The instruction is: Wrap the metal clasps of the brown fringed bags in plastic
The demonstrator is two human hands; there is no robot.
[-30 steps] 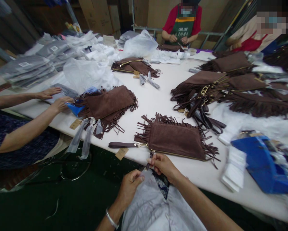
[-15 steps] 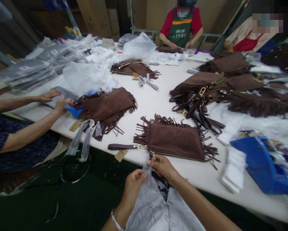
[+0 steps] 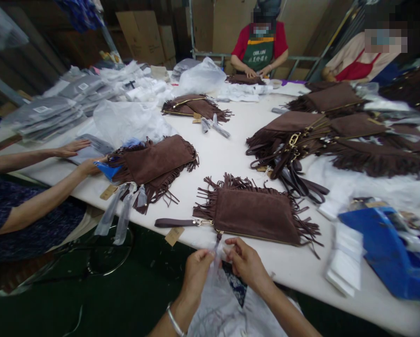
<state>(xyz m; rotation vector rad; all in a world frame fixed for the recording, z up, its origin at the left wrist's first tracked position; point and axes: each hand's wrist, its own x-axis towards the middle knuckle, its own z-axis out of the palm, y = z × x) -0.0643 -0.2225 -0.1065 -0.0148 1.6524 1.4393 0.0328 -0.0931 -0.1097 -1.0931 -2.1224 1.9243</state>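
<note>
A brown suede fringed bag (image 3: pixel 255 210) lies flat at the near edge of the white table (image 3: pixel 224 150), with a strap (image 3: pixel 173 223) and a paper tag (image 3: pixel 174 236) at its left. My left hand (image 3: pixel 196 274) and my right hand (image 3: pixel 247 264) are closed in a pinch just below the bag's front edge. Between them they hold a small clear plastic sleeve (image 3: pixel 217 250) around the bag's dark zipper pull. A bangle sits on my left wrist.
A seated person's hands (image 3: pixel 78 157) at the left work on another fringed bag (image 3: pixel 154 161). More brown bags (image 3: pixel 322 133) pile at the right, one (image 3: pixel 196 105) farther back. A blue tray (image 3: pixel 385 248) stands near right. Packed grey bags (image 3: pixel 52 105) stack far left. Two people sit at the far side.
My hands have come closer together at the bag's zipper pull, and the clear plastic now sits between my fingers. The view has tilted slightly downward.
</note>
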